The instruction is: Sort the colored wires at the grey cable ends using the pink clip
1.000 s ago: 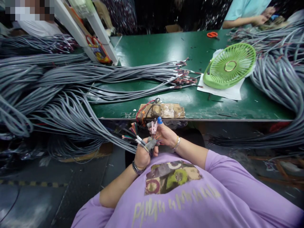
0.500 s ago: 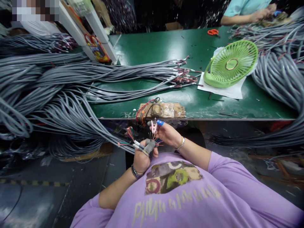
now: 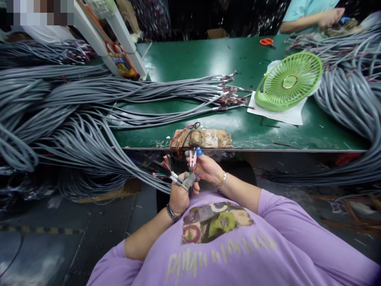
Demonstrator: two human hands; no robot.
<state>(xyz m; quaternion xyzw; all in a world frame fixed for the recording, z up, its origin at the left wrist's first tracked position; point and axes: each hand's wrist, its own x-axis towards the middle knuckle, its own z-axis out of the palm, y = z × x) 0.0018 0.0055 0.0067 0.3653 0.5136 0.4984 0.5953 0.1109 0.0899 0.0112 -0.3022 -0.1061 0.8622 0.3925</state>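
My left hand (image 3: 179, 195), with a grey wrap on its thumb, is closed around the end of a grey cable (image 3: 179, 180). Thin coloured wires (image 3: 196, 173) fan out from that grip, and another bunch of bare-ended coloured wires (image 3: 167, 163) sticks out on the left. In my right hand (image 3: 210, 169) a small pink clip (image 3: 193, 158), shaped like a clothes peg, is pinched between the fingers, one of which wears a blue cover (image 3: 199, 151). The clip sits just above the fanned wires; whether its jaws touch a wire is too small to tell.
Before me, a wooden block (image 3: 208, 138) with red and black leads sits at the edge of the green table (image 3: 190, 59). Grey cable bundles (image 3: 125, 89) lie left, more cables (image 3: 342, 95) right. A green fan (image 3: 290, 81) and orange-handled scissors (image 3: 266, 41) are beyond. A co-worker's hands (image 3: 330, 18) show far right.
Both hands have shifted slightly, the left one a little to the right with the cable. The pink clip stands more upright over the wires. Both grips stay closed.
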